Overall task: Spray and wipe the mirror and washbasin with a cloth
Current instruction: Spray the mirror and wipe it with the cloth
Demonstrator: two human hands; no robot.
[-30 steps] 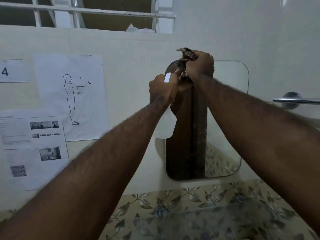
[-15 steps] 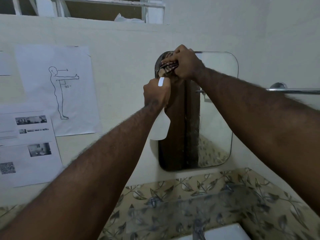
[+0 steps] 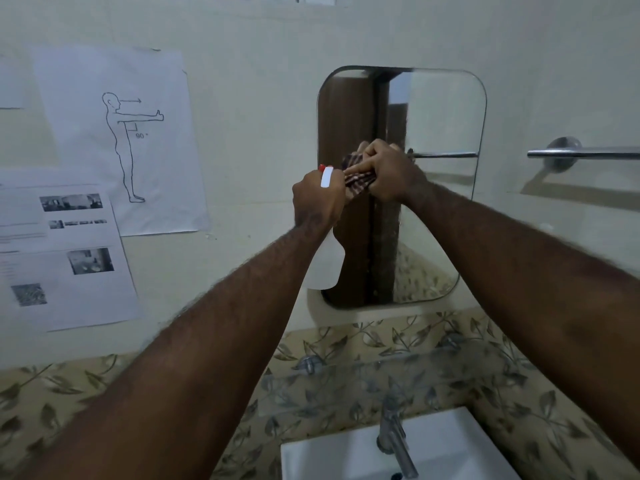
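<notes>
We reach both arms out toward the mirror (image 3: 440, 126), a rounded-corner pane fixed to the pale wall above the leaf-patterned tiles (image 3: 346, 344). Our right hand (image 3: 389, 174) is clenched around a bunched checked cloth (image 3: 356, 183) and holds it against the glass about halfway up, at the left part of the pane where a brown door shows in reflection — the index finger lies stretched along the top of the fabric, the other fingers curled in. Our left hand (image 3: 317, 202) is wrapped tight around the neck of a white spray bottle (image 3: 325, 268), just left of the cloth and all but touching it; the bottle's body hangs below the fist, over the mirror's lower left edge, and a red tip pokes out above the knuckles. Down at the bottom of the view sits the white washbasin (image 3: 450, 448), with a metal tap (image 3: 394, 441) standing at its back rim, well below both hands. To the right of the mirror a chrome towel rail (image 3: 585, 153) runs along the wall — its reflection crosses the glass too. On the left, printed sheets (image 3: 69, 258) and a figure diagram (image 3: 128, 143) with an outstretched arm are stuck to the wall.
</notes>
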